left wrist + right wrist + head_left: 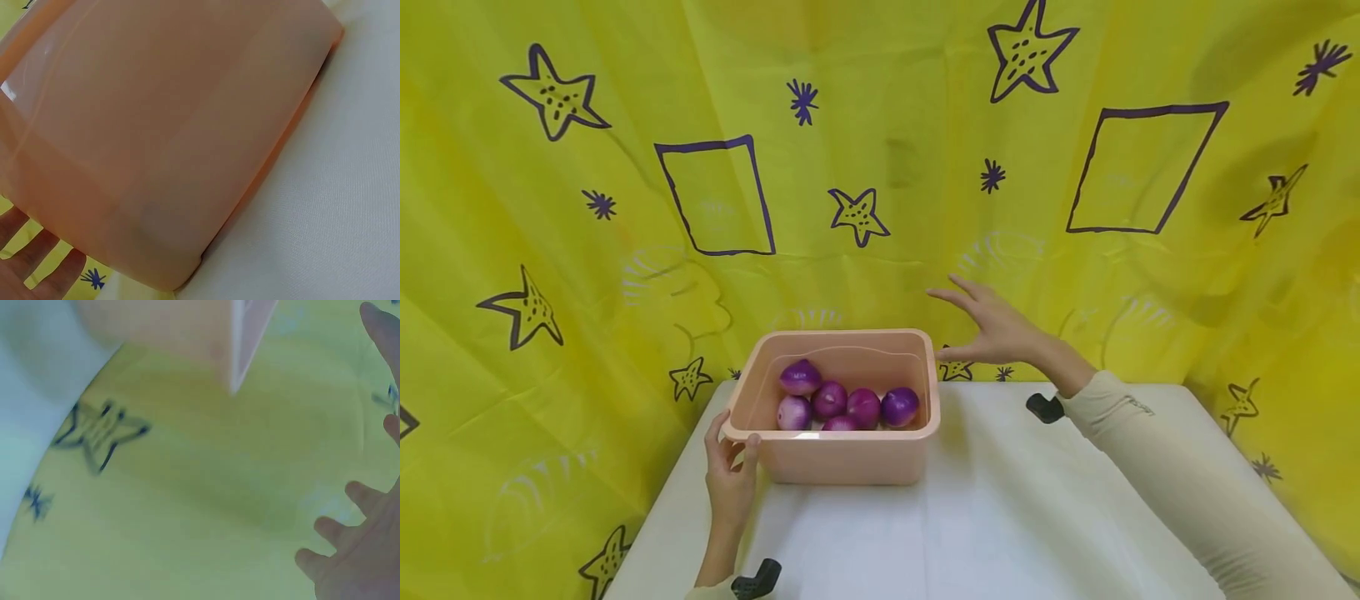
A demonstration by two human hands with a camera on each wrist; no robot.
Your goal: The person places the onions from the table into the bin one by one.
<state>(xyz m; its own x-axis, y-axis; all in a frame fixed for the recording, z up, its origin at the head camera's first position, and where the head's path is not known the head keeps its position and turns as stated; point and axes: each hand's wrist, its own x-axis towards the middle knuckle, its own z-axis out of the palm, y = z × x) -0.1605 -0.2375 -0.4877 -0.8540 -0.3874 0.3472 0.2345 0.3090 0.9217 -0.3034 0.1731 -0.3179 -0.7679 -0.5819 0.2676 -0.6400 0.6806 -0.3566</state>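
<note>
A peach plastic bin [842, 461] stands on the white table, holding several red onions [862, 408]. At its front left corner my left hand [731, 483] grips the rim, thumb at the front and fingers along the left side. In the left wrist view the fingertips [69, 272] lie along the edge of the bin wall [187, 125]. My right hand [1000, 325] is raised in the air beyond the bin's right rim, fingers spread and holding nothing. The right wrist view shows these spread fingers [359, 500] apart from the bin's corner [206, 344].
The white table [1037, 517] extends in front and to the right of the bin. Behind it hangs a yellow curtain [895, 100] with drawn stars and squares, close to the table's back edge. Dark wrist devices sit on both sleeves.
</note>
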